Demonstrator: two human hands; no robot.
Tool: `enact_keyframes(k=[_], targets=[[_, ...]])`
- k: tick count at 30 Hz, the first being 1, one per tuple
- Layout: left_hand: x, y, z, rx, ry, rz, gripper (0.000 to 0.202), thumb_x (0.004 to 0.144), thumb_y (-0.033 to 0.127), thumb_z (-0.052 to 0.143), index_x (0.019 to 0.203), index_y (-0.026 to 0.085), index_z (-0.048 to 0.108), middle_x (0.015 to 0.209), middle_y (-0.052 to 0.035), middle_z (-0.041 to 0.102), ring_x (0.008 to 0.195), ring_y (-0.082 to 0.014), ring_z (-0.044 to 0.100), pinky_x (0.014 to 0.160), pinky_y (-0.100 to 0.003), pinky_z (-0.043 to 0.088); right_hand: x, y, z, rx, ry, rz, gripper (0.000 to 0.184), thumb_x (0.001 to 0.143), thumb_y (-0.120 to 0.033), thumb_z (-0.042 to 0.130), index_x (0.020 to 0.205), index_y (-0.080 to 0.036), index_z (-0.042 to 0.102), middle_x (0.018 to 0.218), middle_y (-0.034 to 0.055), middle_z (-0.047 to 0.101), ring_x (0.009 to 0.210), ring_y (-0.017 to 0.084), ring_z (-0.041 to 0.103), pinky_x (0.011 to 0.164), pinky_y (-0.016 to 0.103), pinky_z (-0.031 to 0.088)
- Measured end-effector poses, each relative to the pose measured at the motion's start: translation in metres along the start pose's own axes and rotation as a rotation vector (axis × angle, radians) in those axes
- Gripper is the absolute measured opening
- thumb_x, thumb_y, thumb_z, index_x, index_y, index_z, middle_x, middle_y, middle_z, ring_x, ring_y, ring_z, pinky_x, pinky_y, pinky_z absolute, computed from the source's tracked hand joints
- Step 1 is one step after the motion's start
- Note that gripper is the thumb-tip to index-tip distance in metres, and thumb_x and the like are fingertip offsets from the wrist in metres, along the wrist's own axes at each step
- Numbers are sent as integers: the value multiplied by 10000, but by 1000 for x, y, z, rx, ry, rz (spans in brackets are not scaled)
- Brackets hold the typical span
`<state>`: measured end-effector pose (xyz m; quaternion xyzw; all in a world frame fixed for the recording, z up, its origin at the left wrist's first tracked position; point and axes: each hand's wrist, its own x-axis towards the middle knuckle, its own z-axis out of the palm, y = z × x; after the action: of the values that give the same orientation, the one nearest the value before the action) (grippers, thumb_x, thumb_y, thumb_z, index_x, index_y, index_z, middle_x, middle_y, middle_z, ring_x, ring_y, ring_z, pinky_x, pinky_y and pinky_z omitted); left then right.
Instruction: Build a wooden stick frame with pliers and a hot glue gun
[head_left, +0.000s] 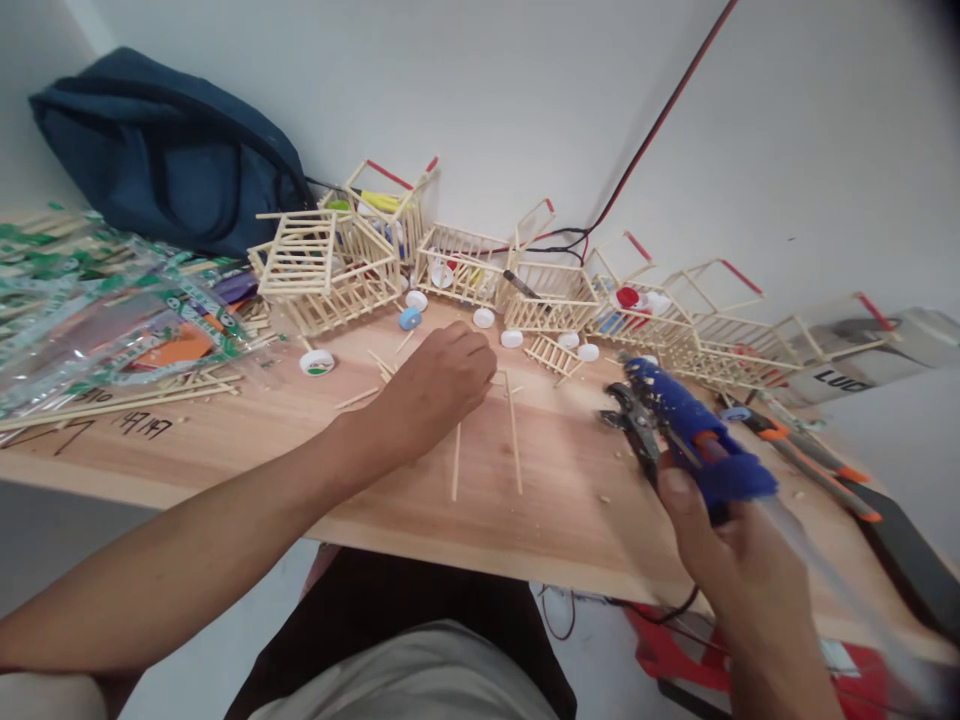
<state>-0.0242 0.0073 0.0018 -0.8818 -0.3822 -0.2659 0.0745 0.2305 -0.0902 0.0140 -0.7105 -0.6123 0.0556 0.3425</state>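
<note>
My left hand (454, 378) is over the middle of the table, its fingers curled down onto the top end of a small frame of thin wooden sticks (515, 445). Two long sticks of that frame run toward the table's front edge. My fingertips and one corner of the frame are hidden. To the right, my right hand (724, 545) is wrapped round the handle of a blue glue gun (682, 410), held above the tabletop and slightly blurred. A clear glue stick trails from its rear.
Several little stick carts (555, 295) with red-tipped handles line the wall, bottle caps (484, 318) around them. Plastic wrappers and sticks (150, 320) cover the left side, beside a dark blue bag (172, 150). Orange-handled pliers (810, 455) and a white cylinder (885, 350) are at the right.
</note>
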Motion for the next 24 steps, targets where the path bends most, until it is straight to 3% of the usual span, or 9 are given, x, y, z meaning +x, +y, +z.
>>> enact_keyframes(k=[3, 5, 8, 12, 15, 17, 20, 24], targets=[[0, 0, -1, -26, 66, 8, 158, 867, 95, 470, 735, 144, 541, 808, -67, 607, 829, -191, 518, 761, -319, 443, 9, 19, -16, -275, 1, -37, 568, 864, -533, 434, 1338, -225, 477, 1071, 140, 650, 889, 325, 628, 703, 403, 450], [0, 0, -2, -39, 95, 18, 150, 870, 100, 471, 743, 148, 536, 814, -64, 604, 832, -189, 516, 767, -320, 444, 14, 39, -26, -392, 7, -57, 580, 891, -466, 378, 1408, -203, 401, 1188, 158, 620, 996, 347, 620, 745, 424, 470], [1, 0, -1, -49, 123, 33, 132, 871, 100, 475, 764, 149, 535, 821, -63, 606, 839, -187, 517, 787, -324, 446, 20, 76, -43, -505, -36, -66, 611, 908, -378, 350, 1476, -158, 293, 1395, 172, 479, 1250, 319, 490, 910, 423, 446], [2, 2, -3, -72, 145, 38, 113, 874, 108, 481, 782, 151, 532, 834, -62, 614, 853, -189, 518, 801, -323, 445, 24, 126, -65, -597, -150, 110, 664, 901, -405, 373, 1469, -67, 302, 1383, 238, 473, 1291, 317, 449, 926, 397, 439], [2, 3, -5, -85, 154, 49, 127, 888, 115, 464, 786, 156, 527, 842, -63, 622, 862, -184, 520, 813, -324, 445, 26, 160, -74, -609, -250, 149, 716, 889, -466, 370, 1460, -38, 306, 1334, 256, 513, 1199, 342, 533, 906, 391, 444], [2, 4, -5, -85, 166, 65, 128, 896, 120, 456, 797, 159, 527, 850, -63, 625, 872, -181, 522, 828, -327, 445, 27, 177, -75, -605, -225, 157, 680, 889, -428, 333, 1432, -18, 346, 1289, 264, 547, 1178, 346, 551, 902, 408, 446], [2, 4, -5, -86, 193, 85, 122, 905, 128, 450, 822, 158, 534, 865, -65, 630, 894, -181, 529, 837, -334, 445, 30, 190, -73, -624, -202, 157, 641, 896, -420, 344, 1395, -23, 406, 1263, 278, 562, 1165, 353, 564, 895, 417, 453], [2, 4, -5, -91, 211, 80, 110, 905, 130, 453, 845, 155, 542, 890, -71, 639, 913, -185, 536, 822, -338, 449, 34, 186, -74, -695, -226, 174, 641, 887, -446, 402, 1371, -29, 448, 1148, 295, 623, 1048, 367, 630, 825, 404, 481]])
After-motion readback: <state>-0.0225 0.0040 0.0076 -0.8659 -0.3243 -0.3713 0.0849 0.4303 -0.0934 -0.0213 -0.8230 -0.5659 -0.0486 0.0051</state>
